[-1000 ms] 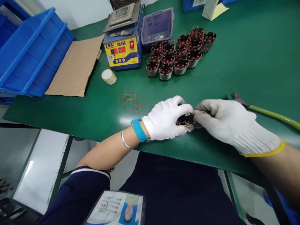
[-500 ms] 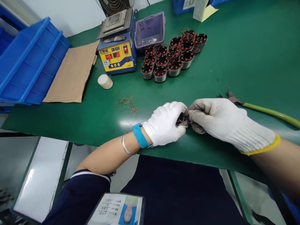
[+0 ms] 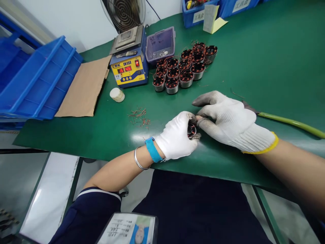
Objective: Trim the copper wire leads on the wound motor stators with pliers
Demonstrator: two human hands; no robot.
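Observation:
A small wound motor stator, with a metal ring and copper windings, is gripped near the table's front edge by my left hand, in a white glove. That hand's fingers wrap round it and hide much of it. My right hand, in a white knit glove with greyed fingers, is just right of it. Its fingers are apart, the forefinger stretched out and the thumb close to my left fingertips. No held thing shows in it. Pliers or cutters with green handles lie beyond my right hand.
Several wound stators stand grouped behind my hands. Copper wire clippings lie to the left, near a round white pot. Farther back are a blue-yellow CM550 unit, a purple bin, cardboard and blue crates.
My right hand has opened its fingers and lifted its forefinger, shifting slightly from the stator. The stator's ring shows more in my left hand. The camera view has tilted up a little.

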